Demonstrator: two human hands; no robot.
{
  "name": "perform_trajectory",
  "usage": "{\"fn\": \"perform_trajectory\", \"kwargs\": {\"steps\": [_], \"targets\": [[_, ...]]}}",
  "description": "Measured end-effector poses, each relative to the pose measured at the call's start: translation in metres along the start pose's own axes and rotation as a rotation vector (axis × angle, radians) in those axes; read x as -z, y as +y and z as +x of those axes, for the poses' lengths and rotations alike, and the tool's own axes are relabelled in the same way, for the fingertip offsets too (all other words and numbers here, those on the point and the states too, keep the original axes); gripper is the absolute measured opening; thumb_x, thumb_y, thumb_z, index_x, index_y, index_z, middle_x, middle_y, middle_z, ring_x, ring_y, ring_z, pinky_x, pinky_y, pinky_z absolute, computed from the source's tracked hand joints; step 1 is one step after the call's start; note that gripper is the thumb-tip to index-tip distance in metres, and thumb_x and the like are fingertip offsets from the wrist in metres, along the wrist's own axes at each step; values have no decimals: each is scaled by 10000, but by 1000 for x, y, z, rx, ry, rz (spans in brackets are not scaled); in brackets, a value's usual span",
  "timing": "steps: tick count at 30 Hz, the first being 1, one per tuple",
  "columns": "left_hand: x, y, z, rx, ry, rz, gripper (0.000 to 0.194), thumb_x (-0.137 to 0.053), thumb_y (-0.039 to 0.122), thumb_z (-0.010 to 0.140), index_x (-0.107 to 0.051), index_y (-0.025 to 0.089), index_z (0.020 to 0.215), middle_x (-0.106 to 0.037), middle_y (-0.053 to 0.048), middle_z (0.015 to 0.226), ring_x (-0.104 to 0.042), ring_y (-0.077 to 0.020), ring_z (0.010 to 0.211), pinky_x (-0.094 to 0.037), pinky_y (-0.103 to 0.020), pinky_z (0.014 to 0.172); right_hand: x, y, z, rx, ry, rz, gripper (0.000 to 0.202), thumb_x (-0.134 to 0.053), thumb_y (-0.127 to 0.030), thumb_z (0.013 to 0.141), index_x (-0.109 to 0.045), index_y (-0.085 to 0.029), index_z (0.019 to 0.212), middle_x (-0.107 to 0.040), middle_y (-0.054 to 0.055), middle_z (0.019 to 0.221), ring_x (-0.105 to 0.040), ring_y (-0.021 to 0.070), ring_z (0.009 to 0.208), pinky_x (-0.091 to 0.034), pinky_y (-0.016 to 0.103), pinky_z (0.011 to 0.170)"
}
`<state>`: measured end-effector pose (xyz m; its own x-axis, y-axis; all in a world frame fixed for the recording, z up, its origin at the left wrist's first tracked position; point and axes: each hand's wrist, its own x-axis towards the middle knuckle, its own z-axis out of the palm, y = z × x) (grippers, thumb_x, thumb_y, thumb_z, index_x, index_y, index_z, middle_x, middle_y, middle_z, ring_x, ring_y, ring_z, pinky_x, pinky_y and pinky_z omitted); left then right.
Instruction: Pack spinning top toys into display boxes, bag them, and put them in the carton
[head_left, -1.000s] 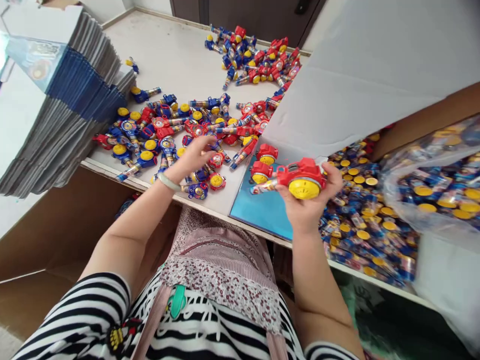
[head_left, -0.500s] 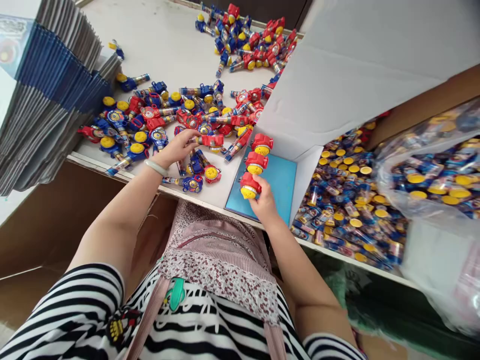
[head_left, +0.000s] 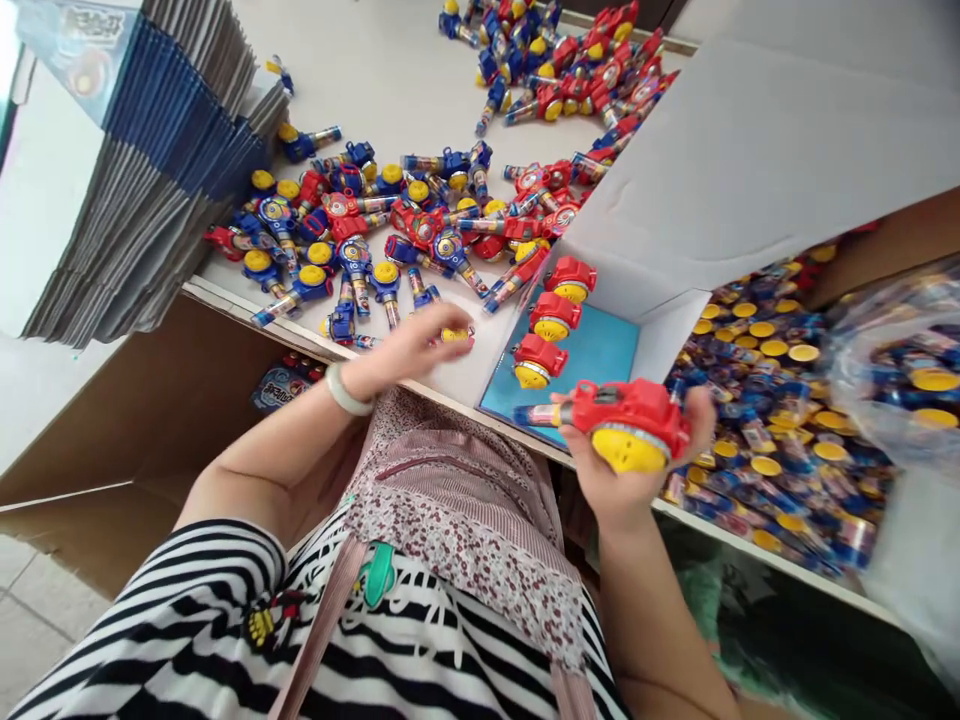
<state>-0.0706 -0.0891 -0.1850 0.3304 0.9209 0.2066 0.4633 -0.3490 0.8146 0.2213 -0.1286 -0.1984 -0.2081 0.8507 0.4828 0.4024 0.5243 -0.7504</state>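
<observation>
My right hand (head_left: 622, 480) grips a red toy (head_left: 630, 415) with a yellow face disc and a clear candy-filled tube pointing left. It is above the front edge of an open white box (head_left: 667, 320) with a blue bottom (head_left: 600, 350). Inside, along the left side, three red toys (head_left: 551, 315) stand in a row, yellow discs facing me. My left hand (head_left: 420, 345), blurred, is at the table's front edge, with thumb and fingers apart around another red toy with a yellow disc (head_left: 456, 335). Partly hidden, that toy does not look lifted.
Red and blue toys (head_left: 352, 230) lie scattered behind my left hand, with another heap (head_left: 562, 60) farther back. Folded printed cartons (head_left: 172, 150) are stacked at left. To the right, beyond the raised box flap (head_left: 750, 150), are many yellow-capped tubes (head_left: 772, 440) and a clear plastic bag (head_left: 900, 350).
My right hand has left the third toy in the row and now holds another red toy nearer me. My left hand no longer holds its red toy and has moved toward the front edge.
</observation>
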Motion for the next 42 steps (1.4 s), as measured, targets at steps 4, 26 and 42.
{"fn": "perform_trajectory", "kwargs": {"steps": [4, 26, 42], "targets": [[44, -52, -22, 230, -129, 595, 311, -710, 333, 814, -611, 168, 1059, -649, -142, 1090, -588, -318, 1079, -465, -455, 996, -13, 29, -10, 228, 162, -21, 848, -762, -331, 843, -230, -374, 1501, -527, 122, 1320, -749, 230, 847, -671, 432, 765], [-7, -2, -14, 134, -149, -674, 527, -591, 693, 853, -618, 169, 902, -631, -85, 816, -583, -156, 637, -492, -328, 618, 23, 7, 10, 124, -166, -230, 722, -715, -355, 877, -383, -347, 1518, -680, 88, 1151, -700, 262, 963, -639, 448, 801], [49, -78, 44, 128, -75, 662, 532, -456, 57, 798, -647, 141, 1288, -615, -159, 1342, -536, -308, 1272, -425, -490, 1113, 51, 84, 104, 89, 447, 17, 867, -757, -474, 775, -259, -259, 1451, -374, 200, 1494, -590, 317, 1265, -539, 479, 1040]]}}
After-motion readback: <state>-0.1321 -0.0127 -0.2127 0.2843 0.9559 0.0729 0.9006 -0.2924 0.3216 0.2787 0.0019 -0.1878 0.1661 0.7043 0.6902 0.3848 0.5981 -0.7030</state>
